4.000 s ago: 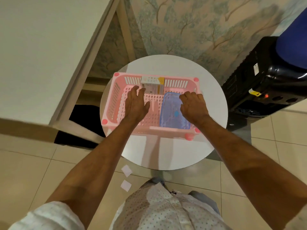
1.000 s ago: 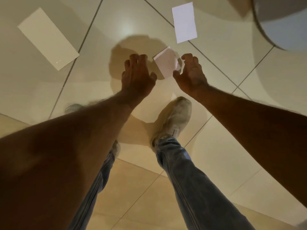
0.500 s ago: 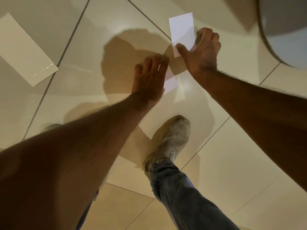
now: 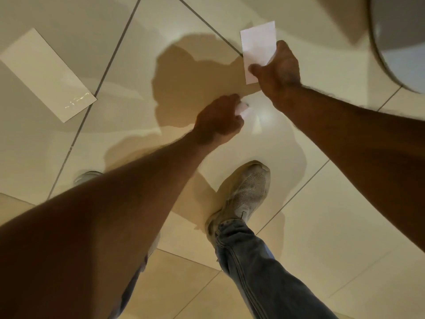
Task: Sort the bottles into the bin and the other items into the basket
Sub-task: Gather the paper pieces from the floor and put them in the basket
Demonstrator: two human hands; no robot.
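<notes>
At the upper left of the frame a long white card [image 4: 47,74] lies flat on the tiled floor [image 4: 299,238], untouched, while at centre the left hand [image 4: 218,122] is closed on a small white paper slip [image 4: 242,109], only an edge of which can be seen. Toward the upper right, another white paper slip [image 4: 257,46] is pinched at its lower edge between thumb and fingers of the right hand [image 4: 279,67]. Such slips are judged nearly weightless, limp and easily creased, so a light edge pinch is suited; neither bin nor basket is in view.
</notes>
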